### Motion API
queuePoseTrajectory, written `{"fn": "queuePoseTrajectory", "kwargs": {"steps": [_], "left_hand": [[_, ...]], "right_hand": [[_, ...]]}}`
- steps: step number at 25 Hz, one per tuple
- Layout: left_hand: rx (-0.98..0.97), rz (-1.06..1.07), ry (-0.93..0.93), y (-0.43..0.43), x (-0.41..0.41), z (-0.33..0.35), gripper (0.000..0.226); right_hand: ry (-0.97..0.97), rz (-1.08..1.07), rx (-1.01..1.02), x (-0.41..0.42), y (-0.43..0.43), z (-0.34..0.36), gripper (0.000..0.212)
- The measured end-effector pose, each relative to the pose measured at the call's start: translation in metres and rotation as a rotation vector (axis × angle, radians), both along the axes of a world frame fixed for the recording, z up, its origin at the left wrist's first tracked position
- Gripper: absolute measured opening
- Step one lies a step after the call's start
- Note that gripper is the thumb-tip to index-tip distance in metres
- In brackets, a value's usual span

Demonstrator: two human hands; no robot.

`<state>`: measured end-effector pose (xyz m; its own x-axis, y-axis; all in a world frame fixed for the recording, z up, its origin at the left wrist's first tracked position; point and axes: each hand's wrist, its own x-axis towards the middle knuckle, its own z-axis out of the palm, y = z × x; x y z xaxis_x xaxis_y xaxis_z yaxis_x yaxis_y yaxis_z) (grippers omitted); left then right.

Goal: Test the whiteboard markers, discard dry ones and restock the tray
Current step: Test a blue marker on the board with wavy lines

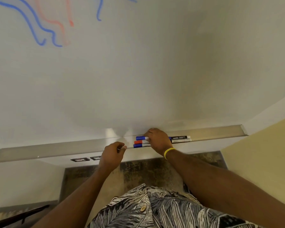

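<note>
Standing close against the board, the person shows a leaf-print shirt (155, 208) at the bottom of the view, with both arms reaching forward to the tray (56, 148). The left hand (113, 153) sits at the tray's front lip with fingers curled and a fingertip on the edge; whether it grips the lip or only steadies against it cannot be told. The right hand (158, 140), a yellow wristband (169, 152) on its wrist, is curled down over the markers (138, 142), which lie side by side in the tray. Their blue, red and blue caps stick out to the left of its fingers, and a black marker (179, 137) and a pale barrel beneath it stick out to the right. Behind the tray rises the whiteboard (138, 71), bare here; high at its left are wavy blue lines (33, 27) and a fainter red line (59, 23), probably test strokes. Judging by those strokes and the gathered row, the step in hand is probably restocking: settling tested markers into the tray. It could equally be the picking of another one to try. The next move calls for a clean choice: either let go with the barrels lying flat and parallel so none rolls over the lip, or single out one barrel from its touching neighbours without dragging the rest along.
</note>
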<state>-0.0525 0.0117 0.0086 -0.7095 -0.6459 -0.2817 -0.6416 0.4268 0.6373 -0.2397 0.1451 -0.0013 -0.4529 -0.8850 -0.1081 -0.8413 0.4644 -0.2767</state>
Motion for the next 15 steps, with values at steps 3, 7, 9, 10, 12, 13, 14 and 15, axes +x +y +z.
{"fn": "queuePoseTrajectory", "kwargs": {"steps": [3, 7, 9, 10, 12, 13, 14, 15], "left_hand": [[-0.018, 0.009, -0.016, -0.002, 0.012, 0.001, 0.035], [-0.045, 0.018, -0.029, -0.003, 0.025, 0.002, 0.034], [-0.055, 0.021, -0.024, -0.002, 0.030, 0.004, 0.034], [-0.058, 0.019, -0.019, -0.002, 0.031, 0.004, 0.034], [-0.063, 0.010, -0.014, -0.002, 0.033, 0.004, 0.034], [-0.066, 0.004, -0.017, -0.002, 0.034, 0.004, 0.034], [-0.070, -0.001, -0.021, -0.003, 0.034, 0.005, 0.034], [-0.072, -0.005, -0.024, -0.004, 0.034, 0.005, 0.034]], "right_hand": [[0.028, 0.021, 0.049, 0.005, -0.011, -0.004, 0.029], [0.035, 0.013, 0.109, 0.008, -0.014, -0.008, 0.031], [0.023, -0.006, 0.129, 0.009, -0.013, -0.008, 0.032], [0.016, -0.017, 0.137, 0.010, -0.013, -0.008, 0.033], [0.002, -0.035, 0.145, 0.012, -0.011, -0.007, 0.033], [-0.002, -0.041, 0.147, 0.013, -0.011, -0.007, 0.034], [-0.006, -0.048, 0.150, 0.014, -0.010, -0.005, 0.035], [-0.011, -0.055, 0.152, 0.015, -0.008, -0.003, 0.036]]}}
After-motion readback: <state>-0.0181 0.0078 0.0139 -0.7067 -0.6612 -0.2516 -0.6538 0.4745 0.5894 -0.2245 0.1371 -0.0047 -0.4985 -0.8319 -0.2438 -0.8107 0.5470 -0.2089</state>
